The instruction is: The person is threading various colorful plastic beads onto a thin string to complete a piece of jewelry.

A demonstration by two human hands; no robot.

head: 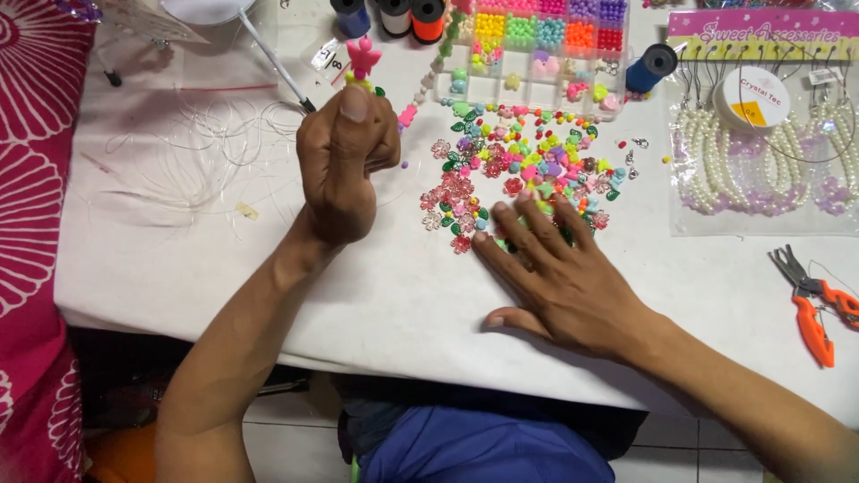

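Your left hand (344,165) is lifted up over the table (268,277). Its grip is closed tight on the end of a bead string (420,94), and a pink butterfly bead (363,55) sticks up just above your thumb. The string already has a row of beads on it. It hangs from your fist and runs away toward the bead box (537,45). So part of the work looks done: a good number of beads are threaded.

Your right hand (559,268) lies flat on the table with its fingers spread out. It holds nothing I can see. Its fingertips touch the near edge of the pile of loose beads (528,165), where there are little flowers, leaves and round beads in many colours. A few may be hidden under your fingers, I cannot tell.

I think there is more to do. The pile is big, the box has lots of beads in its little rooms, and the string does not look tied off yet.

Clear thread (206,148) lies in loops on the left. Orange pliers (816,309) rest at the right, well apart from your hands, untouched.
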